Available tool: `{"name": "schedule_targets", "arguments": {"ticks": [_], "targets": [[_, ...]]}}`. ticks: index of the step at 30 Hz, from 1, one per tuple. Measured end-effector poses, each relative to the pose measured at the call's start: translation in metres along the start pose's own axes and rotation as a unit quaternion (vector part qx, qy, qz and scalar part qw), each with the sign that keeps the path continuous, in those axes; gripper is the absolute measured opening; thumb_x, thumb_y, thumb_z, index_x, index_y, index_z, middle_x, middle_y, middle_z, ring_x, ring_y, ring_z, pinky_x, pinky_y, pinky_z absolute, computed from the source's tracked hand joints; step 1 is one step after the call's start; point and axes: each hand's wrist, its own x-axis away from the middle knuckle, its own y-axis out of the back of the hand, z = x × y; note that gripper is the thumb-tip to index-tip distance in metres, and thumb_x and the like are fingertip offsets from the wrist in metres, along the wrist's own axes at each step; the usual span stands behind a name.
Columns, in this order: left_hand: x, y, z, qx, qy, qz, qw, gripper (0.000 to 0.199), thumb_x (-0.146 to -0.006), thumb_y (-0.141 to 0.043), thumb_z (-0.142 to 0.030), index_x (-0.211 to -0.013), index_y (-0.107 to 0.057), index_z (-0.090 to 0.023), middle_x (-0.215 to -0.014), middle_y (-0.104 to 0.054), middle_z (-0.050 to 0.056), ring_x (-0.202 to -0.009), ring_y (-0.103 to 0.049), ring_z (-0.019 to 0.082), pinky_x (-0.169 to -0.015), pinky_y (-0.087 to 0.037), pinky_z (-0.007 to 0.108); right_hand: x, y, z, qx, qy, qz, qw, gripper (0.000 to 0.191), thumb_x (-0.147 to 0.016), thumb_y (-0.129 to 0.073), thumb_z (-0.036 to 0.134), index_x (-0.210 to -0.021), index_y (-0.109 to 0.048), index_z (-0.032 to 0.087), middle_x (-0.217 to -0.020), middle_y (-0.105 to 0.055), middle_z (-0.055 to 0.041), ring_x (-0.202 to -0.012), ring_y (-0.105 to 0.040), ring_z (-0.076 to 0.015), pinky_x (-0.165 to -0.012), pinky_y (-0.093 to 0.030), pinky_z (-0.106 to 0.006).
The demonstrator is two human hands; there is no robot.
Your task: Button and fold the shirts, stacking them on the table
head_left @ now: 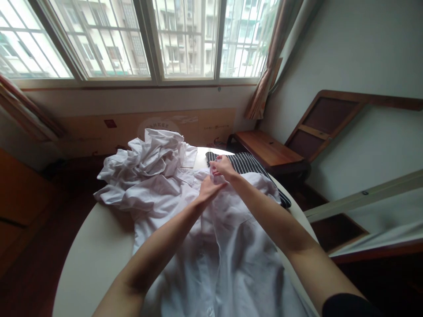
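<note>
A white button-up shirt point(185, 246) lies spread over a round white table, its front facing up and its collar end away from me. My right hand point(223, 168) pinches the shirt's fabric near the collar, its fingers closed. Just below it, my left hand point(210, 188) grips the same upper front of the shirt; its fingertips are partly hidden by the cloth. A dark, white-striped folded cloth point(246, 164) lies beyond my right hand, partly under the shirt. To the left of my hands, crumpled white clothing point(150, 156) is heaped at the table's far side.
The round white table point(89, 255) has its curved edge at left and right. A wooden bench point(267, 149) and a leaning wooden frame point(327, 119) stand at the right. Barred windows point(185, 39) with curtains point(264, 90) are ahead, above a cardboard panel point(132, 125).
</note>
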Motion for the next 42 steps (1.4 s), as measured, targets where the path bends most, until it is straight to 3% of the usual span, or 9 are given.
{"name": "schedule_targets", "arguments": {"ticks": [4, 11, 17, 21, 25, 30, 33, 36, 42], "targets": [[-0.006, 0.007, 0.012, 0.0, 0.119, -0.049, 0.992, 0.021, -0.076, -0.054, -0.017, -0.095, -0.064, -0.014, -0.089, -0.069, 0.007, -0.079, -0.064, 0.017, -0.067, -0.048, 0.024, -0.013, 0.014, -0.007, 0.004, 0.007, 0.023, 1.0, 0.021, -0.082, -0.057, 0.027, -0.101, -0.056, 0.016, -0.08, -0.063, -0.0042, -0.064, -0.059, -0.012, -0.062, -0.051, -0.024], [-0.003, 0.021, 0.018, -0.052, 0.123, -0.037, 0.99, 0.017, -0.072, -0.061, -0.022, -0.088, -0.063, -0.016, -0.08, -0.068, 0.005, -0.074, -0.063, 0.018, -0.066, -0.045, 0.026, -0.024, 0.037, -0.038, 0.2, 0.093, 0.018, 0.975, 0.025, -0.074, -0.054, 0.009, -0.092, -0.069, 0.014, -0.08, -0.068, -0.0054, -0.074, -0.062, -0.0141, -0.073, -0.049, -0.025], [-0.001, 0.018, 0.004, -0.279, -0.002, -0.059, 0.958, 0.038, -0.075, -0.063, -0.05, -0.1, -0.061, -0.022, -0.087, -0.069, 0.007, -0.083, -0.064, 0.024, -0.07, -0.043, 0.03, -0.016, 0.034, -0.043, 0.271, 0.179, 0.021, 0.946, 0.033, -0.06, -0.071, 0.011, -0.092, -0.07, 0.017, -0.109, -0.063, -0.0073, -0.104, -0.057, -0.0194, -0.092, -0.041, -0.026], [-0.002, 0.025, -0.001, -0.388, -0.046, -0.07, 0.918, 0.018, -0.085, -0.051, -0.033, -0.088, -0.064, -0.021, -0.085, -0.068, 0.009, -0.082, -0.064, 0.024, -0.069, -0.041, 0.03, -0.012, 0.027, -0.035, 0.31, 0.2, -0.02, 0.929, 0.017, -0.071, -0.057, 0.011, -0.084, -0.068, 0.017, -0.088, -0.068, -0.0064, -0.089, -0.061, -0.0206, -0.083, -0.043, -0.028], [0.002, 0.041, 0.002, -0.444, -0.145, -0.093, 0.879, 0.018, -0.086, -0.047, -0.022, -0.089, -0.064, -0.018, -0.085, -0.066, 0.01, -0.084, -0.063, 0.023, -0.07, -0.041, 0.03, -0.007, 0.024, -0.031, 0.26, 0.214, -0.088, 0.937, 0.027, -0.074, -0.047, 0.008, -0.095, -0.063, 0.016, -0.092, -0.069, -0.0079, -0.089, -0.061, -0.021, -0.08, -0.044, -0.028], [0.01, 0.053, 0.01, -0.478, -0.243, 0.073, 0.841, 0.018, -0.085, -0.051, -0.027, -0.09, -0.065, -0.016, -0.086, -0.066, 0.011, -0.082, -0.063, 0.024, -0.071, -0.043, 0.031, -0.007, 0.047, -0.033, 0.271, 0.162, 0.111, 0.942, 0.024, -0.063, -0.055, 0.002, -0.077, -0.068, 0.015, -0.076, -0.069, -0.0034, -0.074, -0.062, -0.0187, -0.071, -0.045, -0.025], [0.002, 0.068, 0.013, -0.47, -0.202, 0.055, 0.857, 0.03, -0.087, -0.05, -0.042, -0.091, -0.065, -0.016, -0.09, -0.067, 0.012, -0.087, -0.063, 0.026, -0.075, -0.045, 0.033, -0.014, 0.063, -0.024, 0.234, 0.06, 0.19, 0.952, 0.013, -0.059, -0.063, 0.004, -0.065, -0.068, 0.014, -0.061, -0.065, -0.0008, -0.058, -0.058, -0.0146, -0.058, -0.043, -0.022], [-0.019, 0.089, 0.016, -0.477, -0.107, -0.055, 0.871, 0.033, -0.089, -0.045, -0.041, -0.102, -0.062, -0.016, -0.101, -0.066, 0.014, -0.1, -0.06, 0.028, -0.08, -0.046, 0.034, -0.022, 0.061, -0.011, 0.168, -0.001, 0.137, 0.976, 0.005, -0.067, -0.066, 0.013, -0.063, -0.065, 0.012, -0.055, -0.06, -0.0011, -0.052, -0.052, -0.0098, -0.051, -0.04, -0.02], [-0.05, 0.109, 0.026, -0.4, 0.077, -0.086, 0.909, 0.034, -0.073, -0.066, -0.031, -0.099, -0.064, -0.01, -0.099, -0.066, 0.022, -0.102, -0.06, 0.036, -0.081, -0.047, 0.039, -0.023, 0.027, -0.012, 0.157, -0.089, 0.186, 0.966, 0.033, -0.071, -0.072, 0.044, -0.069, -0.063, 0.013, -0.042, -0.044, 0.0032, -0.036, -0.036, -0.0065, -0.036, -0.025, -0.021]]}}
